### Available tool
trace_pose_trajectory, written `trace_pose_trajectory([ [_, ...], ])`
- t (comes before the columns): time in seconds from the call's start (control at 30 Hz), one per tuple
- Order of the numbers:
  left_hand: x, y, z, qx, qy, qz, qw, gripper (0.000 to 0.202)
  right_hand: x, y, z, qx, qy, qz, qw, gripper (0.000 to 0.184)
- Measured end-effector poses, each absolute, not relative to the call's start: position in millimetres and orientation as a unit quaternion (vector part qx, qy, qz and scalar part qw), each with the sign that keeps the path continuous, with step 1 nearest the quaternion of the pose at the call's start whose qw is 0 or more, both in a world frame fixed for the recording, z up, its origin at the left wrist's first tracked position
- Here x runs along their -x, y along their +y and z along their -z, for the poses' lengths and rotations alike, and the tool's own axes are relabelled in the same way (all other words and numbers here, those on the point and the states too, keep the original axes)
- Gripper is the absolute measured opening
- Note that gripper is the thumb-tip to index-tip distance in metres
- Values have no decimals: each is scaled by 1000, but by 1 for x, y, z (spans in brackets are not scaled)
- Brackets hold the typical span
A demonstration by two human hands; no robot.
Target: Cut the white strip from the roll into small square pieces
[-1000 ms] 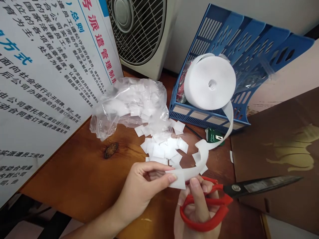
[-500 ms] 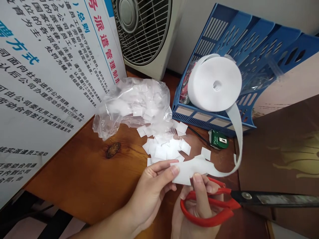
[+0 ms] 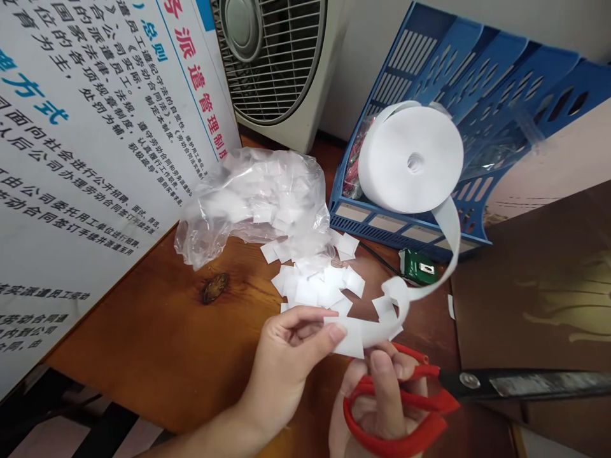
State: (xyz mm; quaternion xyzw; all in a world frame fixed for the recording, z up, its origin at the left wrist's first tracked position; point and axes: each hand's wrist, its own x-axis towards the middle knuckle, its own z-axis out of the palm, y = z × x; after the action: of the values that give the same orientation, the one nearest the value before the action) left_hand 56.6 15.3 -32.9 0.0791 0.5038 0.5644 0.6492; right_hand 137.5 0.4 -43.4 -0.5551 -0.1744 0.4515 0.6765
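Note:
My left hand (image 3: 284, 356) pinches a flat white square (image 3: 351, 337) between thumb and fingers, at the end of a white tape strip (image 3: 382, 329); whether square and strip are one piece I cannot tell. The strip curls and runs up to a large white roll (image 3: 391, 168). Red-handled scissors (image 3: 439, 399) hang on my right hand (image 3: 382, 394), its fingers through the loops and the dark blades pointing right. My right thumb and fingertips sit just below the strip. Beyond my hands lies a pile of cut white squares (image 3: 312, 289).
A clear plastic bag (image 3: 205, 222) of white squares lies behind the pile. The roll rests in a blue file rack (image 3: 348, 219), with a green tape measure (image 3: 416, 267) before it. A box fan (image 3: 305, 121) stands behind, a printed board (image 3: 114, 165) at left.
The strip has buckled into a loop near the pile. My right thumb has dropped off it, and the right hand with the scissors has moved slightly down.

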Motion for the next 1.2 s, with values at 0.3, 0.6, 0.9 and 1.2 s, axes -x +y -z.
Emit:
trace_pose_trajectory([
  [0.3,-51,17,27,-142,540,-538,632,11,-134,-12,40,585,-219,-447,640,38],
  [0.6,-41,18,26,-161,565,-494,641,15,-132,-7,36,564,-210,-467,647,35],
  [0.9,-35,19,26,-195,556,-464,662,22,-132,-3,36,600,-192,-440,640,39],
  [1.2,-26,22,18,-256,602,-443,613,11,-156,-13,46,607,-227,-491,582,36],
])
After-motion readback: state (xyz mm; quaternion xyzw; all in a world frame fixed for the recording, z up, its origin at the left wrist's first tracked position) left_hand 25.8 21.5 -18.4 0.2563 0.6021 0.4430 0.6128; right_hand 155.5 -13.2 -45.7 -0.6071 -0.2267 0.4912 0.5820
